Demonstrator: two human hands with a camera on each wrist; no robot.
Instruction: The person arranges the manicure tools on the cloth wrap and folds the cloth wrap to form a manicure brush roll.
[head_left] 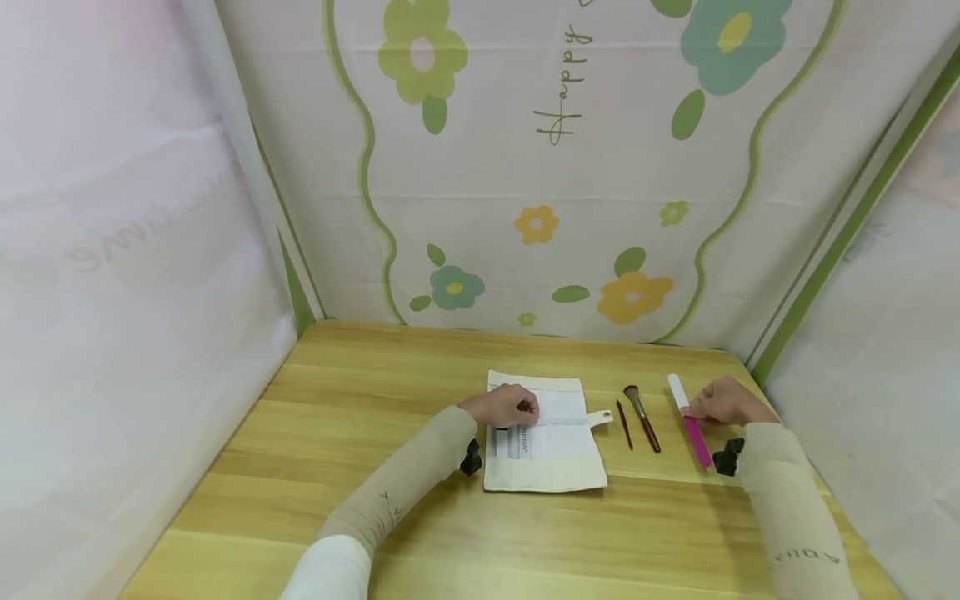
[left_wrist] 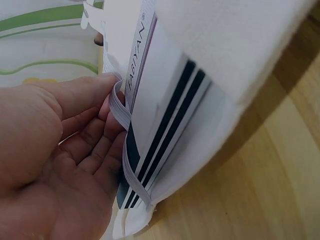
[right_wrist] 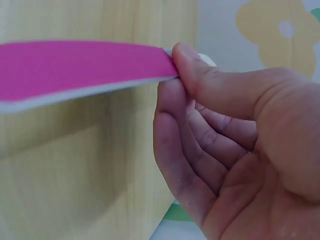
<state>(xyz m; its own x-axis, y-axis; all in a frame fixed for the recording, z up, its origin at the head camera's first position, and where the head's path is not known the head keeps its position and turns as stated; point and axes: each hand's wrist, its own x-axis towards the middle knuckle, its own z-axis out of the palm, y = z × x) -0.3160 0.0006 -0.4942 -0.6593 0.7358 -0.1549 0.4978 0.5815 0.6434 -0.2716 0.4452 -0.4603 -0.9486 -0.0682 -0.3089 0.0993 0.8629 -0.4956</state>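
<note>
A white fabric pouch (head_left: 545, 475) lies unfolded on the table, with a snap tab (head_left: 600, 418) at its right edge. My left hand (head_left: 506, 406) is over its left half, pinching a pale elastic band (left_wrist: 119, 106) between thumb and fingers and lifting it from the pouch. Beneath the band lies a flat white piece with dark stripes and lettering (left_wrist: 167, 120). Off to the right, my right hand (head_left: 723, 402) pinches a pink and white nail file (right_wrist: 90, 67) near its middle. The file is held above the wood, its pink end nearer me.
Between the pouch and the file lie a makeup brush (head_left: 642, 417) with a dark reddish handle and a thin dark stick-like tool (head_left: 625, 425). Printed cloth walls (head_left: 480, 167) enclose the wooden table (head_left: 360, 400) at the back and both sides.
</note>
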